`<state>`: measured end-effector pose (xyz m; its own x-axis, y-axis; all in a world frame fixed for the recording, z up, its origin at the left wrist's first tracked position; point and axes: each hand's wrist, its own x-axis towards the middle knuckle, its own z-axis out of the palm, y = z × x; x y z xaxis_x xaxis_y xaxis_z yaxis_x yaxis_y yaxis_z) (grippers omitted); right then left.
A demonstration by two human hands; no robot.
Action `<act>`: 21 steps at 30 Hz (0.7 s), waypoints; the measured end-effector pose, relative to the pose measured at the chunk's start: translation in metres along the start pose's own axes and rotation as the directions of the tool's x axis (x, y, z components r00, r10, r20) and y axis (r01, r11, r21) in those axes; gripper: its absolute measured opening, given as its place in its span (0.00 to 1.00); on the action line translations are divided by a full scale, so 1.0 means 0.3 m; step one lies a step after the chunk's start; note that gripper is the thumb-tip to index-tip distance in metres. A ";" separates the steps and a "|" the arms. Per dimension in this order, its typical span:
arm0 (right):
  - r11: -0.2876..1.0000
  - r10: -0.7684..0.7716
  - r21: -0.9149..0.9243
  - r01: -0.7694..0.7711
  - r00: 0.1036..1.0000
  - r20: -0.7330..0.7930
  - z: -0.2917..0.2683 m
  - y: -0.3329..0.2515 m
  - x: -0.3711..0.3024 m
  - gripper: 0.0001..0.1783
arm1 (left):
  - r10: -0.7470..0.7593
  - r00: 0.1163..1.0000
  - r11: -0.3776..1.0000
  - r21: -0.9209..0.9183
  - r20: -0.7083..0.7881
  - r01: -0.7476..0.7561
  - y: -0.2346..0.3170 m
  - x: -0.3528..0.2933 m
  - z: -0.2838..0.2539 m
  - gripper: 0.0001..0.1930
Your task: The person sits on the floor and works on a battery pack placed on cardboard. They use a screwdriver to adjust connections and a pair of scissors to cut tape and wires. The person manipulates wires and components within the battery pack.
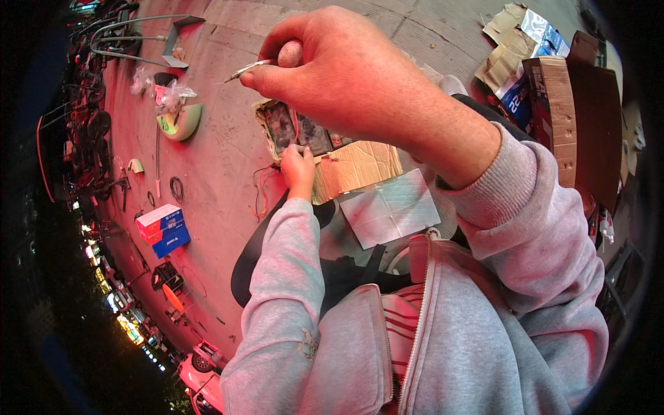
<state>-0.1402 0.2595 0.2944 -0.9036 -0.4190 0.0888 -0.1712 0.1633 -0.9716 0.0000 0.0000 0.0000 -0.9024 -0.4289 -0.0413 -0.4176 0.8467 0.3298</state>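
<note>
My right hand (332, 62) is raised high in front of me, fingers curled, thumb and forefinger pinching a thin silvery pointed piece (250, 69) whose exact kind I cannot make out. Lower and to the left, my left hand (298, 168) is closed at the near edge of an open box of dark, dirty battery blocks (278, 124). What its fingers grip is hidden. A red wire (295, 124) runs across the blocks, and thin red and yellow wires (260, 194) hang beside the left hand. Brown cardboard (356, 169) lies against the box's near side.
A pale sheet (391, 207) lies nearer me. On the left are a blue and red carton (164, 230), a yellowish curved shell (181, 123) and a metal-framed trolley (181, 43). Cardboard boxes (553, 117) stand at the right. Parked two-wheelers (97, 131) line the far left.
</note>
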 end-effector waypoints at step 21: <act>1.000 -0.017 0.000 0.017 1.000 -0.002 0.018 -0.001 0.006 0.16 | -0.093 0.995 0.984 -0.147 0.037 0.097 -0.010 0.010 -0.030 0.07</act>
<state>-0.1398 0.2540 0.2936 -0.9016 -0.4196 0.1053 -0.1860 0.1561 -0.9701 -0.0005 -0.0068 0.0074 -0.8631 -0.4937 -0.1063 -0.4830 0.7454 0.4595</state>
